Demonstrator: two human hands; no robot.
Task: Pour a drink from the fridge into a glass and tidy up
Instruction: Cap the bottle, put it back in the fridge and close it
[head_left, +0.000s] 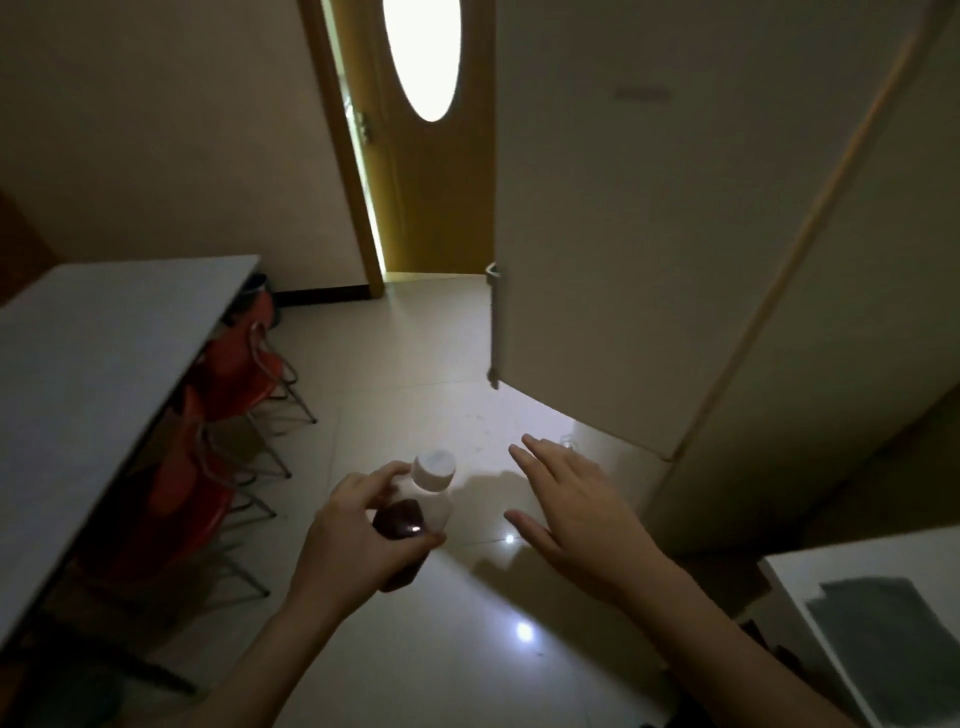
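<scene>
My left hand (347, 540) grips a clear bottle (421, 506) with a white cap and a dark red-brown drink filling its lower part. The bottle is held tilted above the tiled floor. My right hand (569, 514) is open beside it, fingers spread, palm down, reaching toward the cream fridge door (623, 234), which stands swung open at the right. The fridge body (831, 364) is behind that door. No glass can be seen.
A grey table (104, 353) runs along the left with red chairs (234, 374) tucked under it. A wooden door (410, 156) with an oval window stands ajar at the back. A white surface with a grey cloth (893, 639) is at the lower right.
</scene>
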